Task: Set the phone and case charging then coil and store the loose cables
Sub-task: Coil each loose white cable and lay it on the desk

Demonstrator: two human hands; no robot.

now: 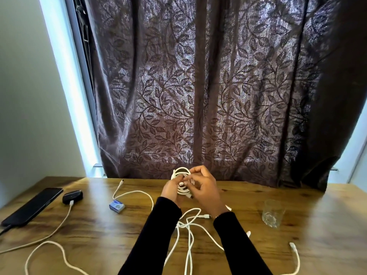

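Both hands are raised over the far middle of the wooden table (103,231). My left hand (170,190) grips a coiled white cable (181,173), its thumb across the loops. My right hand (204,187) pinches the same coil from the right, fingers curled over its top. On the left lies a black phone (32,206) with a dark cable at its near end. Beside it a black earbud case (72,196) has a white cable (59,225) plugged in. Several loose white cables (188,235) tangle on the table under my forearms.
A small blue-and-white box (116,207) lies left of centre. A clear glass tumbler (273,213) stands on the right. One white cable end (294,247) lies near the right front, another (121,183) toward the back. A dark leaf-patterned curtain (198,96) hangs behind the table.
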